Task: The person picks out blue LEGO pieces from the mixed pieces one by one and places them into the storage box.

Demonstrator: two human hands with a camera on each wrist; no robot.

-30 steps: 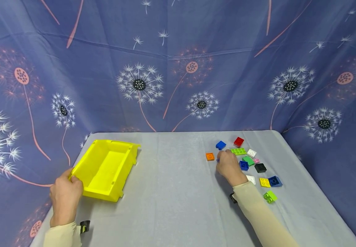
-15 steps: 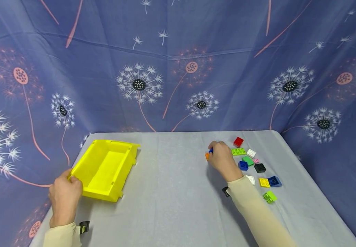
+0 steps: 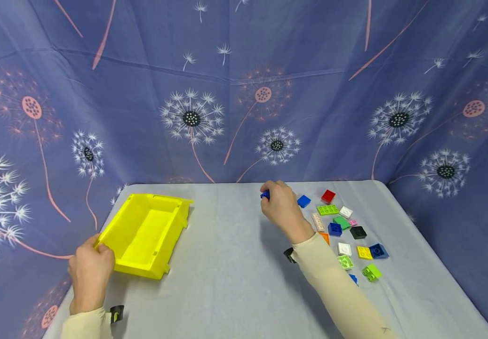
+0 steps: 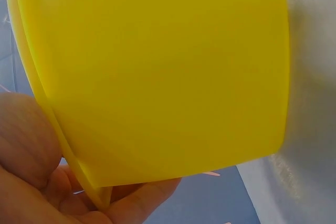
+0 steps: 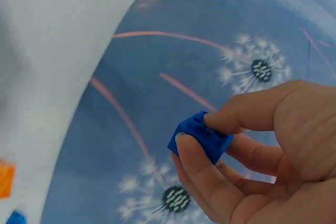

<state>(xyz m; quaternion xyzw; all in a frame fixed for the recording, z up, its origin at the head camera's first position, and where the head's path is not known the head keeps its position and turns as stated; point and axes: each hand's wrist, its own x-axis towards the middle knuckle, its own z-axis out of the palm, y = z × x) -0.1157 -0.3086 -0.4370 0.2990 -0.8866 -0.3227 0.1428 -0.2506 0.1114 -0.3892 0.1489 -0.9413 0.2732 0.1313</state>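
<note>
In the head view my left hand (image 3: pixel 90 273) grips the near left rim of a yellow plastic bin (image 3: pixel 159 245) that is tilted on the table. The left wrist view has the thumb and fingers (image 4: pixel 147 198) pinching the edge of the bin's wall (image 4: pixel 157 77). My right hand (image 3: pixel 284 207) holds a blue toy brick (image 5: pixel 202 136) raised above the table, pinched between thumb and fingertips, with studs showing. In the head view only a bit of this brick shows beyond the fingers. The visible inside of the bin holds no bricks.
Loose toy bricks lie on the right of the table, among them a red brick (image 3: pixel 328 196), a lime brick (image 3: pixel 327 210), a black brick (image 3: pixel 358 232) and a yellow brick (image 3: pixel 364 253). My right forearm partly covers some. A patterned curtain (image 3: pixel 235 94) hangs behind the table.
My right hand has moved left and away from the loose bricks with the blue brick, uncovering several behind it. The left hand and the bin stay almost where they were.
</note>
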